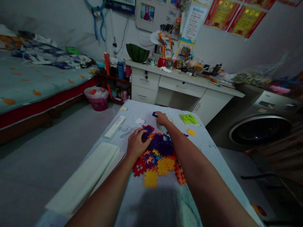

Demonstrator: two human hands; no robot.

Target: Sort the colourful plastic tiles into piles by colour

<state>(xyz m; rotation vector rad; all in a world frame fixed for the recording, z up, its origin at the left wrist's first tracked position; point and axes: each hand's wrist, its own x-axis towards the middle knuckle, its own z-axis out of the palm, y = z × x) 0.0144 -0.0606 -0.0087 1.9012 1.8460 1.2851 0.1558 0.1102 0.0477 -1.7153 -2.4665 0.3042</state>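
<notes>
My right hand [162, 119] is stretched to the far part of the cloth-covered table, closed on a small purple building piece [154, 114] with toothed edges. My left hand [136, 142] rests at the left side of a heap of interlocking plastic pieces [161, 143]. Its thumb and fingers are spread around a purple piece [147, 131] lying there, touching it without a clear grip. Red window-shaped pieces [139, 167], yellow squares [151, 178] and an orange piece [180, 175] lie on the near side. My right forearm hides part of the heap.
Green pieces [188, 119] and a single yellow piece [191, 132] lie at the table's right. A long white box [115, 127] and a folded pale sheet [82, 179] lie on the left. Beyond stand a cluttered desk [145, 82], a pink bin [97, 101] and a washing machine [258, 116].
</notes>
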